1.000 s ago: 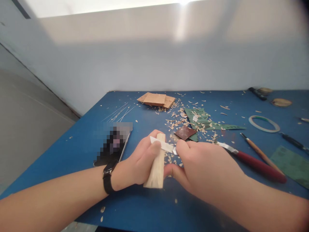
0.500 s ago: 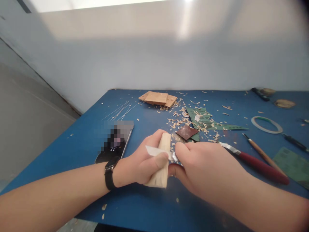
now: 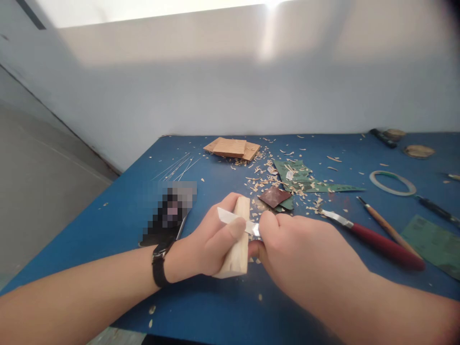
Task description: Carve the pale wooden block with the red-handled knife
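Observation:
A pale wooden block [image 3: 237,256] is gripped in my left hand [image 3: 212,239], which wears a black watch at the wrist. The left thumb presses on the flat of a knife blade [image 3: 227,216] that lies across the block's top face, its angled tip pointing left. My right hand [image 3: 294,244] is closed round the knife's handle, which the fingers hide; a bit of shiny metal shows between the fist and the blade. A brown square of sandpaper [image 3: 275,196] lies on the table just beyond my right hand.
On the blue table [image 3: 118,230] are a phone [image 3: 172,211], thin wires [image 3: 176,167], stacked wooden boards [image 3: 230,147] and scattered shavings. Green sheets [image 3: 296,175], a tape ring [image 3: 391,183], a red-handled knife [image 3: 388,244] and a wooden-handled tool [image 3: 390,225] lie to the right.
The blade's tip has swung slightly away from me on the block, so the blade slants more. The whole view has shifted a little; both hands keep their grips.

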A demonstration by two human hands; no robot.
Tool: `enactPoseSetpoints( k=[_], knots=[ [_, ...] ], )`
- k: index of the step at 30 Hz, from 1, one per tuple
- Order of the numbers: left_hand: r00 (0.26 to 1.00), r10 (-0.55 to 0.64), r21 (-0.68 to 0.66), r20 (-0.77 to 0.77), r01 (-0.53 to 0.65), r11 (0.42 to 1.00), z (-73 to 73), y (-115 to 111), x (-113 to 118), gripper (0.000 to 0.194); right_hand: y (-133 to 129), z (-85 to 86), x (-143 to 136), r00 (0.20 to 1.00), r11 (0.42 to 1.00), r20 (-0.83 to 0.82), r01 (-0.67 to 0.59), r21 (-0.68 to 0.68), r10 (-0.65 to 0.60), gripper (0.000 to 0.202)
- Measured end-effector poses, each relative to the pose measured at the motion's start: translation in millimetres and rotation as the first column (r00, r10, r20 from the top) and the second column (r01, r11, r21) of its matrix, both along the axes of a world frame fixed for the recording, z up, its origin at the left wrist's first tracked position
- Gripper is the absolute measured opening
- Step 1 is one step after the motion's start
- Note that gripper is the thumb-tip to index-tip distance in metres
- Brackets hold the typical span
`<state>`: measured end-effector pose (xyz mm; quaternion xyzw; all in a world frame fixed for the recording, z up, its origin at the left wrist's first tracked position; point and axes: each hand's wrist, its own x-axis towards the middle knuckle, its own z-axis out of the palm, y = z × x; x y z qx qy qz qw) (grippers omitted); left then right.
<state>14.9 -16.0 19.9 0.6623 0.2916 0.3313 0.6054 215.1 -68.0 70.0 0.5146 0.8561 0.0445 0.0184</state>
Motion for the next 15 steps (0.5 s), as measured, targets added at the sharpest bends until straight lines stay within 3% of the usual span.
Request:
enactPoseSetpoints(
  k=[5,8,12,15],
  knots=[
    [0.99,0.133,0.073,-0.042,-0.129,0.989,-7.8,3,-5,0.047,2,1.7,-1,0.996,0.996,-0.004,0.084,0.003,-0.084,0.017],
    [0.994,0.09,0.16,-0.067,-0.078,0.984,-8.8,6,-7,0.052,6,3.0,2,0.999,0.999,-0.02,0.033,-0.007,-0.033,0.021],
    [0.988,-0.014,0.26,-0.153,0.054,0.964,2.8,9,-9,0.058,10,3.0,8,0.995,0.995,-0.038,-0.096,-0.017,0.096,0.015],
    [0.985,-0.008,0.266,-0.171,0.054,0.962,9.6,9,-9,0.061,12,3.8,9,0.987,0.988,-0.049,-0.153,-0.021,0.152,0.015]
  ],
)
